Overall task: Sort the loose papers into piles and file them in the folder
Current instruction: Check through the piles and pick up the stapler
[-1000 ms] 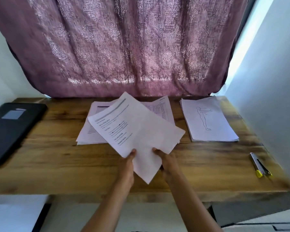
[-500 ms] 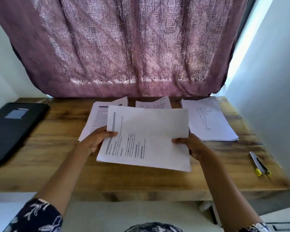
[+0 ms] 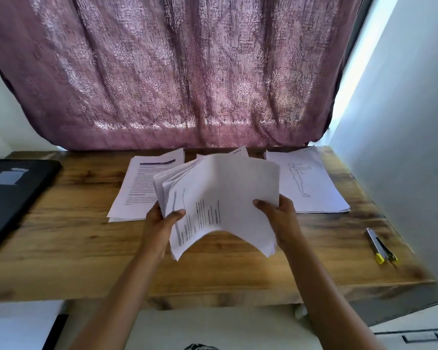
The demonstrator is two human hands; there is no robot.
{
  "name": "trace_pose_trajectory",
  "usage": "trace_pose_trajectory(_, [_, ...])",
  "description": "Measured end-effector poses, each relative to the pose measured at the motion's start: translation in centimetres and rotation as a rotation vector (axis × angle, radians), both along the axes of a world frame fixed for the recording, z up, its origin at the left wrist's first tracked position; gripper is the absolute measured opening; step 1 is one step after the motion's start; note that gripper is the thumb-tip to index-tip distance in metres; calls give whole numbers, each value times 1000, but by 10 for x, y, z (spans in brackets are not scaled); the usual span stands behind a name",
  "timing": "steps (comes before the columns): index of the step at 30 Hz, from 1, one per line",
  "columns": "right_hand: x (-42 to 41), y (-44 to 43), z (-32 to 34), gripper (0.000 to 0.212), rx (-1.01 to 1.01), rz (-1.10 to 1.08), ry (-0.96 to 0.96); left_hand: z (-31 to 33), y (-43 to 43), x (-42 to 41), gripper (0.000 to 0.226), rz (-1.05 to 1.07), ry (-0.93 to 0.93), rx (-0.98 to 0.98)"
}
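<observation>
Two hands, one sheaf of papers: flat half a second ago, now bowed upward with its left edges fanned, likely being leafed through for sorting. Filing has not begun. Left hand pinches the fanned edge, thumb on top; right hand grips the right edge. The sheaf is above the table, before the text pile and drawing pile. Black folder lies far left.

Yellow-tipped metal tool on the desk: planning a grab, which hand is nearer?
Right. The right hand grips the white paper sheaf left of the yellow-tipped metal tool; the left hand grips its far side.
</observation>
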State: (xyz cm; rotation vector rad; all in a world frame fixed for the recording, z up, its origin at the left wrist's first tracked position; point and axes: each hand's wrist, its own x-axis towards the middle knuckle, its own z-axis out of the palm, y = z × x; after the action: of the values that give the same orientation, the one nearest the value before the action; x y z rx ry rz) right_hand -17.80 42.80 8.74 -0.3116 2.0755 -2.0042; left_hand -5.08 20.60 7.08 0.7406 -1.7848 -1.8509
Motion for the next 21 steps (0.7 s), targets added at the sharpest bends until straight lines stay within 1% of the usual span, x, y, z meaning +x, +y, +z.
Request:
trace_pose_trajectory(2, [8, 0, -3, 10, -43, -22, 95, 4, 11, 1, 38, 11, 46, -113])
trace_pose_trajectory(5, [25, -3, -31, 13, -27, -35, 103, -21, 32, 7, 53, 21, 42, -300])
trace_pose_trajectory(6, [29, -3, -43, 17, -25, -48, 80, -32, 39, 9, 47, 30, 22, -342])
trace_pose_trajectory(7, [32, -3, -52, 20, -48, -71, 56, -39, 44, 9, 35, 50, 18, -376])
trace_pose_trajectory(8, [35, -3, -55, 17, -82, -90, 56, -42, 46, 9, 23, 74, 17, -395])
trace_pose_trajectory(9, [34, -3, -53, 20, -122, -110, 77, -39, 48, 6, 17, 93, 32, -426])
trace_pose_trajectory(10, [32, -1, -52, 35, -148, -133, 97, -34, 48, 4, 14, 98, 50, -458])
trace_pose_trajectory(11, [27, 0, -51, 45, -178, -152, 99, -31, 46, 2, 11, 93, 61, -479])
trace_pose_trajectory(12, [23, 2, -52, 46, -186, -171, 102, -30, 46, -1, 11, 101, 64, -495])
trace_pose_trajectory(13, [21, 2, -52, 42, -181, -172, 104, -35, 43, -2, 14, 105, 34, -504])
trace_pose_trajectory(16, [23, 2, -58, 21, -107, -136, 39, -54, 44, 1, 29, 82, -35, -507])
trace_pose_trajectory(19, [25, 10, -62, 23, -155, -134, 79, -51, 46, 5, 15, 101, -10, -487])
trace_pose_trajectory(21, [26, 10, -65, 21, -115, -150, 74, -55, 46, 7, 20, 96, -63, -429])
